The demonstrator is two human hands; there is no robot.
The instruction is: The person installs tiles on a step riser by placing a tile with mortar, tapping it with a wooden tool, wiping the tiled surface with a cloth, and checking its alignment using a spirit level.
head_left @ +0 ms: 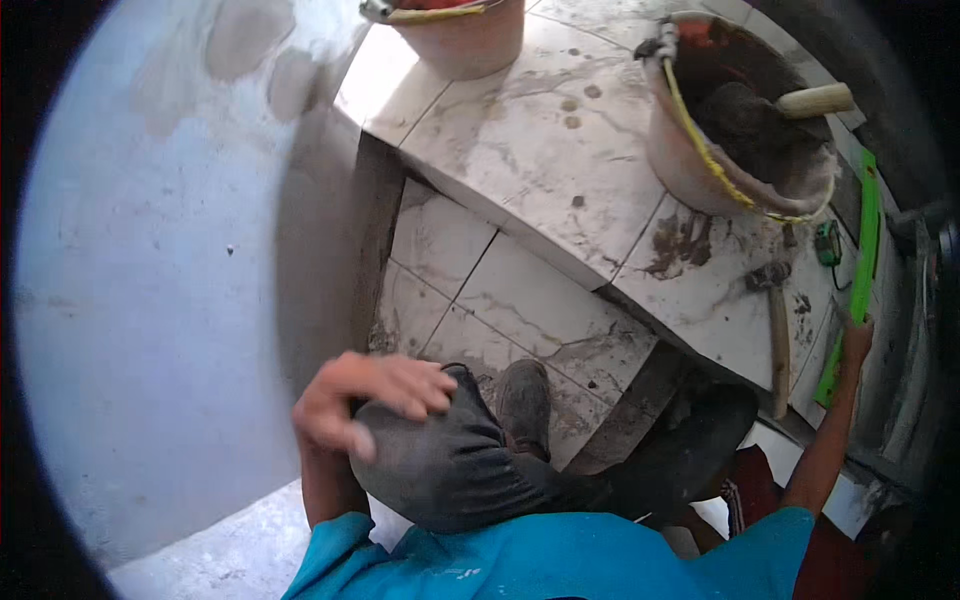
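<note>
My left hand (375, 395) is over my bent left knee, its fingers stretched out and holding nothing. At the far right, my right hand (857, 340) is closed around a long green spirit level (865, 255), which stands at a slant along the edge of the tiled step. Left of the level lies a hammer (779, 335) with a wooden handle, its head pointing away from me. A small green and black tape measure (828, 243) sits between the hammer and the level. Which part of the level touches the tiles, I cannot tell.
A bucket (690, 165) of dark mortar stands on the upper tiled step (540, 150), a wooden tool handle (815, 100) sticking out. Another bucket (465, 45) stands farther back. A pale wall (160, 300) rises at left. My boot (523, 400) rests on the lower tiles (500, 300).
</note>
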